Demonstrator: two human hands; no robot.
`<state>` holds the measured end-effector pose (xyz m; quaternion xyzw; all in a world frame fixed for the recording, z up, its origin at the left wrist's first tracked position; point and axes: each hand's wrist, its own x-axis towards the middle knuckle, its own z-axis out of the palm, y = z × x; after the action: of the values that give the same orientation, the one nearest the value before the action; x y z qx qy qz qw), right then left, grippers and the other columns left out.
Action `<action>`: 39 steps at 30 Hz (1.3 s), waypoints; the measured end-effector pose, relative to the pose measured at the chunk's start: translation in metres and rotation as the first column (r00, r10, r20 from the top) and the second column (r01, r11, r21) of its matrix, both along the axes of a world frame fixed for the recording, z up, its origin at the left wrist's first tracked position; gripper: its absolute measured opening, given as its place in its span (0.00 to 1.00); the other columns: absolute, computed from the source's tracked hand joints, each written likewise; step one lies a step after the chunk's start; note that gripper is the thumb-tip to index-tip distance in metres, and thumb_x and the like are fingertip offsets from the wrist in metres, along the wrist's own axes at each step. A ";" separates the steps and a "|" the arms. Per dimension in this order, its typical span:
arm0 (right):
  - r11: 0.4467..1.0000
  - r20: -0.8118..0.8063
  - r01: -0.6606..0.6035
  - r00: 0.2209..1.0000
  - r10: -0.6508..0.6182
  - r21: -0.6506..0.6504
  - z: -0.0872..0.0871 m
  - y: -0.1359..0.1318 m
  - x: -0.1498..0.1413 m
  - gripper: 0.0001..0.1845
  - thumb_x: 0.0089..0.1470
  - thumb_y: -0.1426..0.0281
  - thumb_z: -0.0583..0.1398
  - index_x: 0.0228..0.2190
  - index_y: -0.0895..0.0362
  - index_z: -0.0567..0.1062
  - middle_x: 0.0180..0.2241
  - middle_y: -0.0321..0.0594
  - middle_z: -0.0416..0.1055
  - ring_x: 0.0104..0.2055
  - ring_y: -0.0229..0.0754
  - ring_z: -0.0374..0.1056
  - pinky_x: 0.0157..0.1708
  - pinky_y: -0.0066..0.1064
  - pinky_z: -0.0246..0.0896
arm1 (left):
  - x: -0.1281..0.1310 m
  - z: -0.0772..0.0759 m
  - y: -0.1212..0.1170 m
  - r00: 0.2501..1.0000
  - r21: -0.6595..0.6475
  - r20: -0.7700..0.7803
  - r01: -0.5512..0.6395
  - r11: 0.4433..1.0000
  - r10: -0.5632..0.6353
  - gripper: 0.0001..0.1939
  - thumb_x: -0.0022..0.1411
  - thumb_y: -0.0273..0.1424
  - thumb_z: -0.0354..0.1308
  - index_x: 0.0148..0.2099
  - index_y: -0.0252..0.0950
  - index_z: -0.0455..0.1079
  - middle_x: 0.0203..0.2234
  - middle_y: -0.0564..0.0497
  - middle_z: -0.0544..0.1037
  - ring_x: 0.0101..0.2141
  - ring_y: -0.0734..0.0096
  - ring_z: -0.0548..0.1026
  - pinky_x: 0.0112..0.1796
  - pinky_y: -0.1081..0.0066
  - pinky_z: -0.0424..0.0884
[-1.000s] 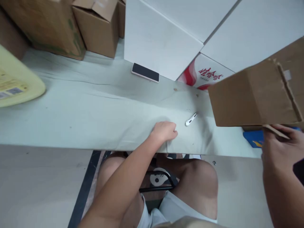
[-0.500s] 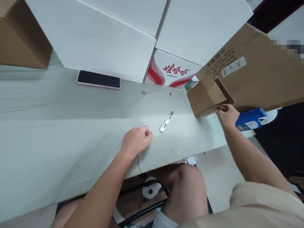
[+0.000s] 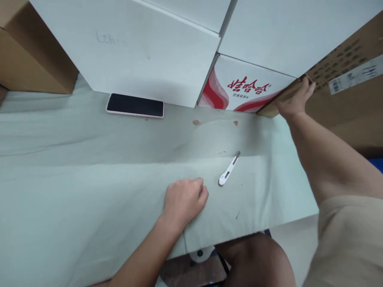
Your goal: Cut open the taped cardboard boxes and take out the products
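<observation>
My left hand (image 3: pixel 186 201) rests on the cloth-covered table as a loose fist, fingers curled in, with nothing seen in it. Just right of it lies a white utility knife (image 3: pixel 229 169), its dark tip pointing away from me. At the back right my right hand (image 3: pixel 295 100) reaches forward onto a brown cardboard box (image 3: pixel 271 108). Its fingers bend over the box's edge, and the hand covers part of the box. The box stands against a white carton (image 3: pixel 248 85) with red print.
A phone (image 3: pixel 135 105) lies face up before stacked white boxes (image 3: pixel 155 59). Brown cartons stand at the far left (image 3: pixel 38 52) and right (image 3: pixel 344 115). Two small brown scraps dot the table (image 3: pixel 89 191). Its front edge runs above my knee.
My right hand has moved forward with the small cardboard box, from the table's right side to the back by the printed carton. My left fist stays on the table; the view has shifted.
</observation>
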<state>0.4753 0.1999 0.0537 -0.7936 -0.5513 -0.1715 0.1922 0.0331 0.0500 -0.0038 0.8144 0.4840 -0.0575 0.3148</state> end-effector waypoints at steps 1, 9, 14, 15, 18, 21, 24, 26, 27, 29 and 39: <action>1.000 -0.033 0.008 0.999 -0.007 0.026 -0.004 0.005 -0.010 0.46 0.57 0.70 0.59 0.68 0.70 0.43 0.70 0.77 0.33 0.71 0.53 0.46 0.62 0.47 0.52 | -0.001 0.000 0.001 1.000 -0.001 0.014 -0.003 1.000 0.003 0.18 0.69 0.36 0.43 0.34 0.39 0.72 0.29 0.46 0.80 0.32 0.56 0.79 0.29 0.64 0.55; 0.979 -0.097 -0.161 0.984 0.149 -0.122 -0.038 -0.041 -0.110 0.40 0.47 0.70 0.60 0.61 0.66 0.61 0.65 0.66 0.54 0.71 0.57 0.51 0.69 0.50 0.50 | -0.022 0.008 -0.009 0.973 -0.033 0.206 -0.104 0.994 0.109 0.15 0.67 0.35 0.48 0.33 0.39 0.73 0.27 0.46 0.79 0.33 0.58 0.78 0.32 0.65 0.63; 0.875 -0.042 -0.435 0.899 0.437 -0.211 -0.032 -0.051 -0.193 0.31 0.50 0.65 0.57 0.57 0.59 0.68 0.63 0.59 0.62 0.68 0.58 0.59 0.66 0.53 0.57 | -0.047 0.018 -0.019 0.938 -0.037 0.310 -0.154 0.987 0.158 0.14 0.65 0.34 0.49 0.35 0.39 0.76 0.30 0.44 0.81 0.37 0.56 0.80 0.35 0.64 0.67; 0.842 -0.037 -0.492 0.867 0.497 -0.221 -0.029 -0.048 -0.217 0.31 0.51 0.65 0.57 0.57 0.58 0.68 0.63 0.58 0.62 0.67 0.59 0.60 0.65 0.54 0.58 | -0.054 0.019 -0.019 0.928 -0.038 0.328 -0.171 0.985 0.174 0.14 0.65 0.34 0.49 0.36 0.39 0.76 0.31 0.44 0.81 0.37 0.56 0.80 0.35 0.64 0.68; 0.701 -0.049 -0.670 0.731 0.681 -0.244 -0.023 -0.033 -0.305 0.30 0.51 0.65 0.58 0.56 0.58 0.69 0.62 0.57 0.63 0.65 0.60 0.62 0.63 0.58 0.61 | -0.072 0.023 -0.018 0.894 -0.038 0.384 -0.237 0.971 0.233 0.13 0.64 0.34 0.50 0.34 0.39 0.75 0.31 0.45 0.82 0.37 0.54 0.81 0.34 0.63 0.67; 0.542 -0.071 -0.801 0.575 0.815 -0.253 -0.020 -0.006 -0.407 0.29 0.54 0.66 0.57 0.58 0.54 0.67 0.63 0.53 0.61 0.66 0.60 0.61 0.62 0.58 0.65 | -0.087 0.024 -0.016 0.859 -0.052 0.429 -0.287 0.956 0.281 0.12 0.62 0.34 0.50 0.33 0.39 0.74 0.31 0.45 0.82 0.37 0.55 0.81 0.33 0.64 0.65; 0.478 -0.058 -0.844 0.504 0.862 -0.241 -0.019 0.040 -0.503 0.30 0.57 0.65 0.56 0.61 0.50 0.64 0.67 0.48 0.55 0.68 0.62 0.58 0.61 0.59 0.65 | -0.096 0.024 -0.014 0.841 -0.079 0.450 -0.298 0.951 0.301 0.13 0.62 0.35 0.49 0.32 0.39 0.73 0.30 0.46 0.81 0.35 0.57 0.80 0.30 0.64 0.63; 0.477 -0.061 -0.853 0.498 0.865 -0.211 -0.018 0.079 -0.553 0.34 0.57 0.61 0.59 0.63 0.49 0.61 0.68 0.46 0.52 0.69 0.66 0.55 0.62 0.66 0.60 | -0.101 0.025 -0.012 0.838 -0.097 0.455 -0.290 0.952 0.302 0.14 0.63 0.35 0.48 0.31 0.38 0.72 0.30 0.47 0.81 0.34 0.59 0.79 0.29 0.64 0.62; 0.491 -0.065 -0.849 0.510 0.858 -0.194 -0.018 0.098 -0.573 0.36 0.56 0.60 0.60 0.64 0.49 0.60 0.68 0.45 0.51 0.69 0.69 0.52 0.63 0.69 0.56 | -0.103 0.025 -0.011 0.837 -0.105 0.454 -0.291 0.951 0.306 0.14 0.64 0.35 0.48 0.31 0.38 0.72 0.30 0.46 0.81 0.33 0.59 0.78 0.29 0.64 0.62; 0.531 -0.066 -0.828 0.549 0.833 -0.179 -0.016 0.128 -0.603 0.36 0.56 0.59 0.61 0.63 0.51 0.61 0.68 0.46 0.50 0.71 0.75 0.47 0.63 0.76 0.48 | -0.108 0.027 -0.010 0.836 -0.108 0.446 -0.304 0.947 0.319 0.13 0.64 0.34 0.49 0.33 0.38 0.73 0.31 0.46 0.81 0.34 0.60 0.78 0.29 0.65 0.62; 0.635 0.077 -0.667 0.664 0.744 -0.389 0.019 0.083 -0.608 0.34 0.58 0.70 0.56 0.65 0.59 0.59 0.75 0.50 0.39 0.73 0.61 0.48 0.66 0.61 0.54 | -0.123 0.025 -0.005 0.698 -0.138 0.598 -0.394 0.909 0.394 0.11 0.59 0.33 0.53 0.24 0.38 0.65 0.20 0.51 0.70 0.25 0.67 0.69 0.25 0.67 0.54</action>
<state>-0.1328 0.2833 0.0724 -0.5068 -0.8574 -0.0783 0.0440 -0.0897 0.0446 0.0216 0.6658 0.5178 0.2786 0.4593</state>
